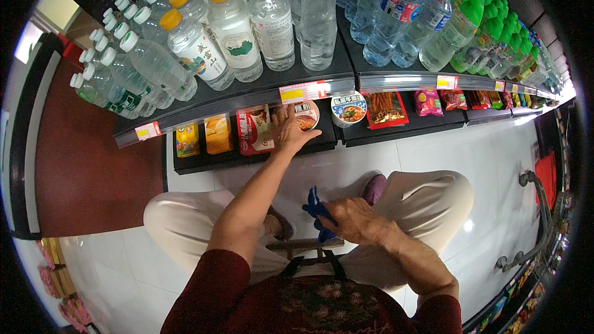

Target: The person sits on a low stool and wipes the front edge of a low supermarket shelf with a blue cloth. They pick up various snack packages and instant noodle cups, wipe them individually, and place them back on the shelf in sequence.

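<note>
My left hand reaches to the lower shelf, its thumb spread away from its fingers. It lies between a red snack bag and a noodle bowl with a reddish lid, covering part of both. Whether the fingertips touch either one, I cannot tell. My right hand is shut on a dark blue cloth, held above the floor between my knees. Right of the left hand stand another noodle bowl with a blue-rimmed lid and a red snack packet.
The upper shelf holds rows of water bottles, with green-capped bottles further right. Price tags hang along its edge. Yellow packets sit on the lower shelf's left. A metal rail stands at right, above white floor tiles.
</note>
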Motion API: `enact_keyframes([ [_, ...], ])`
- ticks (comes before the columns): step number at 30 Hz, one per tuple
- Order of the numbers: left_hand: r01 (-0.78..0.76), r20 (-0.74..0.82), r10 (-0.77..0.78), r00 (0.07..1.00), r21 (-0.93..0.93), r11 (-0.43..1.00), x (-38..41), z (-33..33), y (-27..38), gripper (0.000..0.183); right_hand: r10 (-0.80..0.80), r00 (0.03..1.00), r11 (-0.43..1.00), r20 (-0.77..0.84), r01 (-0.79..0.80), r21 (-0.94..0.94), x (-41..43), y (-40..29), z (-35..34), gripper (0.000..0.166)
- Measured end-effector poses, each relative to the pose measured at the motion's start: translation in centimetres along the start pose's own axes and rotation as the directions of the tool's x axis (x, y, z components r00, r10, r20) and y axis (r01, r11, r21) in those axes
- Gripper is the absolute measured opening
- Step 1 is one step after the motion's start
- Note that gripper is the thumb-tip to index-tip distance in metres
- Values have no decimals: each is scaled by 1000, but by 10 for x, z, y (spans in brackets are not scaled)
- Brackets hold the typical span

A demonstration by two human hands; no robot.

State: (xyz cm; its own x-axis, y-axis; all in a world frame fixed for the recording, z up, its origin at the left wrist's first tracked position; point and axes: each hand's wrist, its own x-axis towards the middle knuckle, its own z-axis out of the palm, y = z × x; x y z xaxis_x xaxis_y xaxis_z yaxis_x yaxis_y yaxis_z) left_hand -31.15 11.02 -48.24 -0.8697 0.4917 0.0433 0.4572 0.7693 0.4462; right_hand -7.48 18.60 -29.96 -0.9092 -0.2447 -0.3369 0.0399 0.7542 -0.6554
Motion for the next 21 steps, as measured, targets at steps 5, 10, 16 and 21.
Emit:
enact_keyframes([
  [5, 74, -7, -74, 997, -10, 997, 7, 16, 0, 112, 99, 995, 992, 15, -98, -74, 0, 2, -3, 27],
  [10, -17, -22, 14, 1000, -111, 994, -24, -6, 5, 111, 183, 944, 974, -275, -213, -82, -6, 16, -12, 30],
  [16, -142, 30, 154, 988, -239, 961, -97, -47, 22, 113, 277, 667, 930, -692, -6, 367, -9, 20, -32, 29],
  [21, -184, 55, 229, 972, -433, 883, -134, -102, 57, 123, 142, 789, 961, -598, 36, 275, -4, 1, -14, 34],
])
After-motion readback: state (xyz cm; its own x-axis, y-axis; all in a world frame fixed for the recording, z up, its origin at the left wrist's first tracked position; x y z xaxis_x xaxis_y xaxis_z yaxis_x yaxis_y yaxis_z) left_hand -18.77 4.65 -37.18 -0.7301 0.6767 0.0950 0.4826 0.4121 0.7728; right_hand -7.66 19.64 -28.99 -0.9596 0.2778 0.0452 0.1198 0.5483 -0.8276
